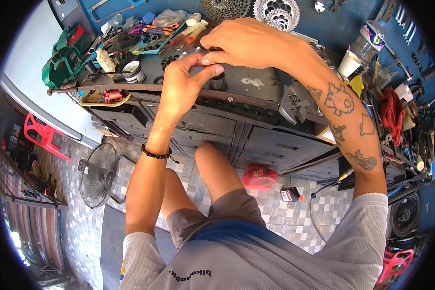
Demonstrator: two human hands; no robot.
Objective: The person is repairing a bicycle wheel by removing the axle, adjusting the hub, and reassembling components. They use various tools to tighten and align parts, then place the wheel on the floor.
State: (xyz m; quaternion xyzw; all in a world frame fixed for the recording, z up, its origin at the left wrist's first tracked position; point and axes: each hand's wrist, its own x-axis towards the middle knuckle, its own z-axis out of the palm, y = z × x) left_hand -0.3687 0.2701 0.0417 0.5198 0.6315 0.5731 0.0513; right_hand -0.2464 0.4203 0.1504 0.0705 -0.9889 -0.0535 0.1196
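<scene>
Above the front of the workbench, my two hands meet at the fingertips. My left hand is closed, its thumb and forefinger drawn together. My right hand curls over from the other side with its fingers closed. A bit of something dark shows between the hands, but my fingers hide most of it. Right below them a short dark cylinder stands at the bench edge. An adjustable wrench juts over the edge, under my right forearm. Left of my left hand is an open white tub.
Bike cassettes hang at the back. A blue tray of tools lies left, beside a green case. A white cup and plastic bottle stand right. A fan and red bag are on the floor.
</scene>
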